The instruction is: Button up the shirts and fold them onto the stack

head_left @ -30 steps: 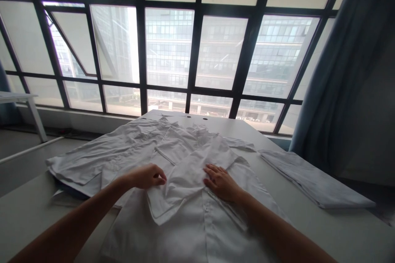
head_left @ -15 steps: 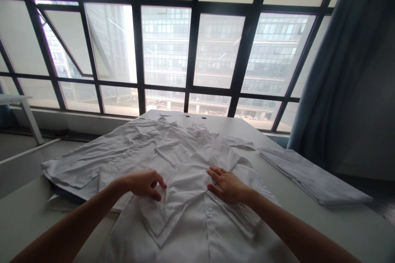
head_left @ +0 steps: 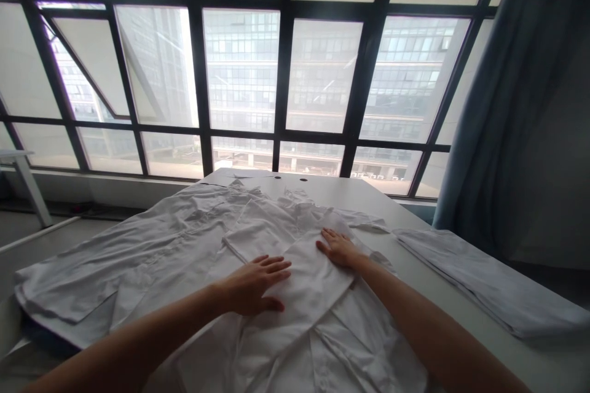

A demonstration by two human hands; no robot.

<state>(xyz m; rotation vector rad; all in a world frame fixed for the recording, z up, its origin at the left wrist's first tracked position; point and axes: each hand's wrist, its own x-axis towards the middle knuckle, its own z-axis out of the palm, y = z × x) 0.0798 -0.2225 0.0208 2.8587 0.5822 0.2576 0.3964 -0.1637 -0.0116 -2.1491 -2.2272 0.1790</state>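
A white button-front shirt [head_left: 184,245] lies spread on a white table [head_left: 354,191], its front folded over in layers with creases across the cloth. My left hand [head_left: 252,285] rests flat on a folded white panel of the shirt, fingers spread and holding nothing. My right hand [head_left: 338,248] presses palm-down on the far edge of the same panel, its fingers apart. A dark blue layer [head_left: 43,338] shows under the shirt's near left edge.
A folded white garment [head_left: 491,279] lies on the table's right side. Behind the table stands a wall of dark-framed windows [head_left: 286,73]. A blue-grey curtain [head_left: 479,104] hangs at the right, and a white table leg [head_left: 30,187] stands at the far left.
My left hand has gone from curled fingers at the fold to lying flat, further right on the panel. My right hand has slid farther up the shirt. The folded panel looks flatter.
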